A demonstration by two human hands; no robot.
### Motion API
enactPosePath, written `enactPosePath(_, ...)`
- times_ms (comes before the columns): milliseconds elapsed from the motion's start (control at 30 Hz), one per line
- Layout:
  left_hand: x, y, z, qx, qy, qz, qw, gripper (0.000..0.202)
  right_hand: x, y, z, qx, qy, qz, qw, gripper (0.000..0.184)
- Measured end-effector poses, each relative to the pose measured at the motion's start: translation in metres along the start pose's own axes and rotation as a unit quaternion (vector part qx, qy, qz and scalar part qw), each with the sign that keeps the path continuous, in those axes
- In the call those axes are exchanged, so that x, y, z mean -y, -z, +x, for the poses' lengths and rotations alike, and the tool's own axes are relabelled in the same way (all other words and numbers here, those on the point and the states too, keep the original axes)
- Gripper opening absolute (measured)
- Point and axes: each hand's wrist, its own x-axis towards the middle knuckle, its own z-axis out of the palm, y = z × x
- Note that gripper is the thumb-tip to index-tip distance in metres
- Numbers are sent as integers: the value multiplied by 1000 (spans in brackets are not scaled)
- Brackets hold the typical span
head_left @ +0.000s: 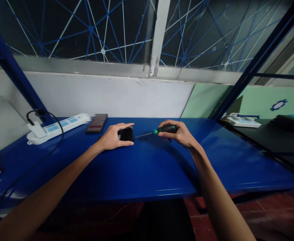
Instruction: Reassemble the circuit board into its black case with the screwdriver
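My left hand (114, 136) grips a small black device (126, 135) that rests on the blue table (149, 164), thumb below and fingers over its top edge. My right hand (178, 133) is closed round a screwdriver (162, 130) with a black and green handle. Its thin metal shaft points left, and the tip lies close to the right side of the black device.
A dark phone (97, 123) lies flat behind my left hand. A white power strip (57, 127) with a plugged-in white adapter and a black cable sits at the back left. A white wall runs behind the table. To the right stands another dark table with white and dark items.
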Motion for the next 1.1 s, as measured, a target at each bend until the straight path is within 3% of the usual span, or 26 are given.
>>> enactPosePath(133, 1, -6, -1, 4, -3, 26, 1000, 69, -2, 0, 1, 18, -16, 14, 1000, 34)
enactPosePath(267, 4, -16, -4, 42, 7, 70, 997, 67, -9, 0, 3, 36, -51, 13, 998, 38)
enactPosePath(433, 8, -21, -6, 70, 7, 100, 992, 68, -28, 0, 0, 63, -82, -71, 992, 37)
enactPosePath(567, 7, -21, -6, 72, 8, 113, 991, 66, -35, -4, -5, 67, -86, -117, 987, 50)
enactPosePath(700, 5, -22, -6, 89, 6, 121, 989, 67, -33, -6, -8, 66, -102, -55, 991, 36)
enactPosePath(800, 5, -22, -6, 93, 8, 122, 988, 67, -33, -4, -9, 92, -131, -6, 987, 40)
enactPosePath(967, 5, -22, -6, 95, 14, 127, 987, 68, -35, -2, -8, 69, -92, -67, 991, 37)
enactPosePath(1100, 4, -22, -6, 104, 17, 135, 985, 66, -34, -5, -7, 51, -66, -142, 986, 47)
